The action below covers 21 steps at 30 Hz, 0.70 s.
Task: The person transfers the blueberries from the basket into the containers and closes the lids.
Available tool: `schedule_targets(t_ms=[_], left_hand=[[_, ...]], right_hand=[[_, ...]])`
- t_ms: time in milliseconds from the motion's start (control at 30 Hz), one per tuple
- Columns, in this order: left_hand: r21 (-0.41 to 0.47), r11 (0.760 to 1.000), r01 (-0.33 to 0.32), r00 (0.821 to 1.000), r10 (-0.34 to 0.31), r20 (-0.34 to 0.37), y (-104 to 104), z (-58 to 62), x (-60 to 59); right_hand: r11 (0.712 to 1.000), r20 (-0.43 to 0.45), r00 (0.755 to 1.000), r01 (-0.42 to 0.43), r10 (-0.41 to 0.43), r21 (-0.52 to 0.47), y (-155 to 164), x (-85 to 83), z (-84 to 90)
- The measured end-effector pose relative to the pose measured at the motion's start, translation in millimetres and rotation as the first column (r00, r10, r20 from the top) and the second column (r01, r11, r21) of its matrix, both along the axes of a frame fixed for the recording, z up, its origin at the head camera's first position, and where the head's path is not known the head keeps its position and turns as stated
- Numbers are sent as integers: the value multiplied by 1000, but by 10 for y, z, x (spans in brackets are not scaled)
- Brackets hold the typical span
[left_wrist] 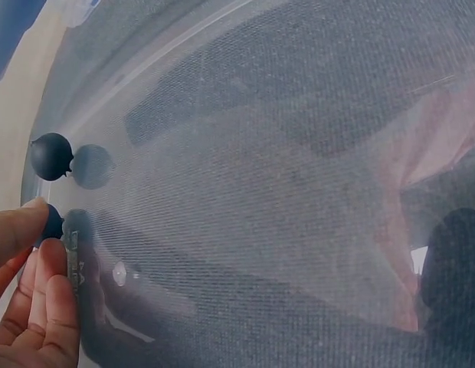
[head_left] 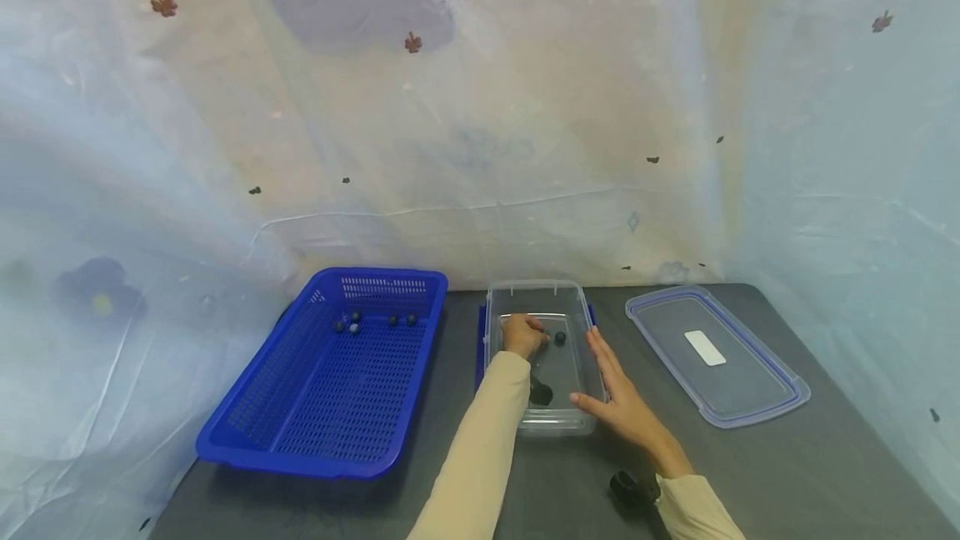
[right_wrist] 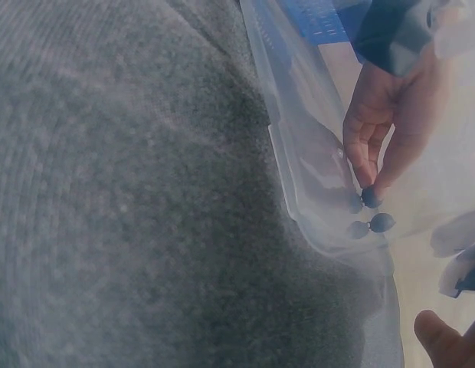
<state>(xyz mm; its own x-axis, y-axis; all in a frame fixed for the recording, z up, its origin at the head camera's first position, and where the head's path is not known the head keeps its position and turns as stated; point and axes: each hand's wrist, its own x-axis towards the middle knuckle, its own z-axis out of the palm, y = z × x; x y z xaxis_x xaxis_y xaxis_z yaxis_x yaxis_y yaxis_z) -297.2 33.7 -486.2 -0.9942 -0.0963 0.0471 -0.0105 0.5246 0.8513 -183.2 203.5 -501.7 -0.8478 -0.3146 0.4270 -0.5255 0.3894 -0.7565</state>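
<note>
A clear plastic box (head_left: 534, 286) stands at the table's middle. My left hand (head_left: 522, 334) reaches inside it and pinches a small dark ball (left_wrist: 52, 222) between thumb and fingertips near the box's far wall. A second dark ball (head_left: 559, 338) lies loose just beside it, also plain in the left wrist view as the loose ball (left_wrist: 51, 156). The right wrist view shows the left hand (right_wrist: 379, 126) through the box's wall (right_wrist: 299, 153), with the pinched ball (right_wrist: 369, 196) at its fingertips. My right hand (head_left: 615, 390) lies flat, fingers straight, against the box's right side.
A blue perforated basket (head_left: 330, 440) sits left of the box with several small balls (head_left: 352, 323) at its far end. The box's clear lid (head_left: 716, 352) lies flat on the right. Dark grey cloth covers the table (head_left: 787, 473); pale sheeting hangs behind and at both sides.
</note>
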Motion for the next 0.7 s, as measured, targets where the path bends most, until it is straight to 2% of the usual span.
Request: schedule_targets(t_ms=[333, 567, 700], left_hand=[[43, 999, -27, 1000, 26, 6, 8, 82, 8], [159, 987, 16, 999, -11, -30, 29, 223, 24], [213, 976, 47, 998, -35, -56, 43, 316, -17]], right_hand=[[1000, -2, 1000, -2, 2, 3, -1, 2, 4], [1000, 3, 1000, -11, 11, -1, -6, 16, 17], [1000, 7, 1000, -7, 7, -4, -9, 19, 23]])
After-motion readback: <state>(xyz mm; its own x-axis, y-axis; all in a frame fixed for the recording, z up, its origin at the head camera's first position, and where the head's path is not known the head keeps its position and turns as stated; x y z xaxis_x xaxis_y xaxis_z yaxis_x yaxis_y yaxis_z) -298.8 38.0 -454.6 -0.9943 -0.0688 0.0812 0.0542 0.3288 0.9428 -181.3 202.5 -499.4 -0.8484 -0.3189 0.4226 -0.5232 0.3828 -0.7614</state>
